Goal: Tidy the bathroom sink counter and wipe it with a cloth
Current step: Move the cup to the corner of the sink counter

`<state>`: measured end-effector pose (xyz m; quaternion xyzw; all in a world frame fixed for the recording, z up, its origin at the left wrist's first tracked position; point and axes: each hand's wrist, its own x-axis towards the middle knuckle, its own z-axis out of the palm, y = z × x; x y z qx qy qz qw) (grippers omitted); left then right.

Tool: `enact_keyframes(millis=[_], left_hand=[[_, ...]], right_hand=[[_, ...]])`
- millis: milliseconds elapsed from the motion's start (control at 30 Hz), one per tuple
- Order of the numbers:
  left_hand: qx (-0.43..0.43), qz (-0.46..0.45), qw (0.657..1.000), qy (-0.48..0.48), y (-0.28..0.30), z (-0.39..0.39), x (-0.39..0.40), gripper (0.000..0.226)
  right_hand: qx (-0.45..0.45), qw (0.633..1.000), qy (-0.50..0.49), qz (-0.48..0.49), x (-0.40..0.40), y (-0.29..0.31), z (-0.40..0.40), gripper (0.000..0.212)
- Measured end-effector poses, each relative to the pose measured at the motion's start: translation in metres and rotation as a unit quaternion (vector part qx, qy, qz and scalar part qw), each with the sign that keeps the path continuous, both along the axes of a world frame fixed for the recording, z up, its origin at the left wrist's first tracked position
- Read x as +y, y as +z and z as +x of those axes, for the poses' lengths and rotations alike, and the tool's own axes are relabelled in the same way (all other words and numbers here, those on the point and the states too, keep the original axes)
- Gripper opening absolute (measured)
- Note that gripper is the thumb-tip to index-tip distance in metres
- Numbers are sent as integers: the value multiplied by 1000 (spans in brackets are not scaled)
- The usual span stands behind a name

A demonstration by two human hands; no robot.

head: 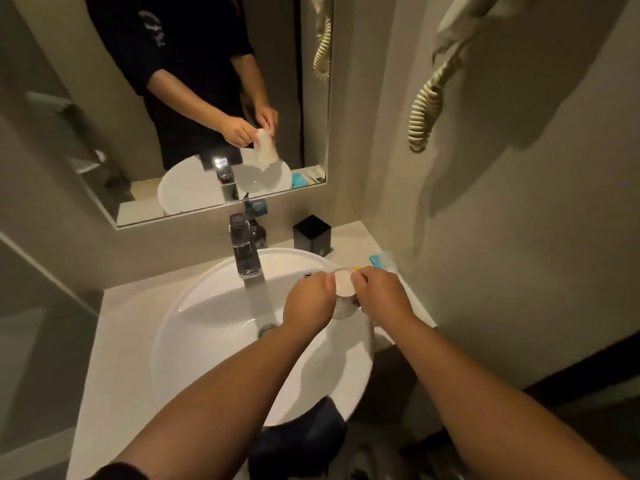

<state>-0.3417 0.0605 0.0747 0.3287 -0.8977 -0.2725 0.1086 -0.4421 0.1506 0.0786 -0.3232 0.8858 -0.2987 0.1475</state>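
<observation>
Both my hands hold a clear drinking glass (344, 289) upside down over the right side of the round white sink (207, 327). My left hand (308, 303) grips it from the left, my right hand (379, 294) from the right. The mirror (104, 150) shows the same glass, base up, between the hands. The pale counter (128, 317) surrounds the basin.
A chrome tap (246, 251) stands behind the basin. A black square holder (312, 235) sits at the back right, with a teal packet (379, 260) beside the right wall. A dark cloth (304, 434) hangs at the sink's front edge. A corded hair dryer (426, 109) hangs on the right wall.
</observation>
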Motion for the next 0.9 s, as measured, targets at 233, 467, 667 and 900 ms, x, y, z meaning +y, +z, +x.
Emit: enact_keyframes(millis=[233, 467, 667, 900], left_hand=[[-3, 15, 998, 61, -12, -110, -37, 31], [-6, 42, 993, 114, -34, -192, -101, 42], [-85, 25, 992, 94, -66, -246, -144, 28], [-112, 81, 983, 123, -83, -278, -169, 29]], right_hand=[[21, 1000, -3, -2, -49, -14, -111, 34], [53, 998, 3, 45, -127, -34, -191, 38], [89, 990, 8, 113, -172, -75, -235, 22], [60, 995, -34, 76, -200, -107, -256, 27]])
